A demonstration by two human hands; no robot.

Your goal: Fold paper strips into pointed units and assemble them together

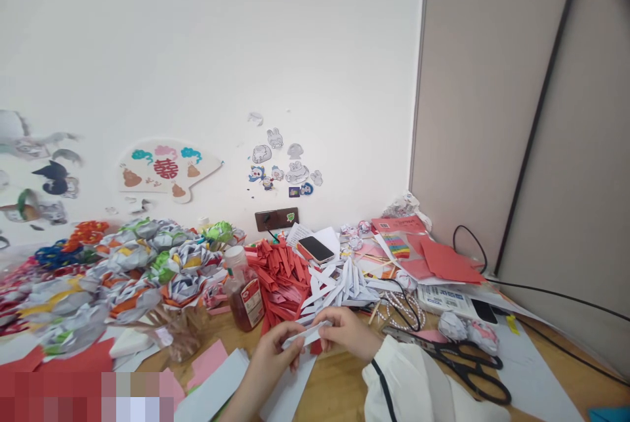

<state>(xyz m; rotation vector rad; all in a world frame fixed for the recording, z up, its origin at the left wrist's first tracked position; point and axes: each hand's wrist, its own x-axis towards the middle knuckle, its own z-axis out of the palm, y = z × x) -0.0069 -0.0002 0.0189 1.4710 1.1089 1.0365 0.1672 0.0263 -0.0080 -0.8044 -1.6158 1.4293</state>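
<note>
A folded white paper strip (308, 335) is pinched between my two hands above the front of the wooden table. My left hand (281, 351) grips its left end, thumb on top. At the other end, my right hand (343, 331) closes its fingers on the same strip. Just behind them lies a heap of folded white paper strips (339, 287), with a pile of folded red paper strips (283, 277) to its left. A white sheet (290, 389) lies flat under my hands.
Black-handled scissors (467, 356) lie to the right, near crumpled paper balls (451, 327). A bottle of reddish liquid (245, 294) stands at left, by a heap of paper flowers (142, 264). A phone (315, 249) rests behind the strips. Cables (561, 292) run along the right.
</note>
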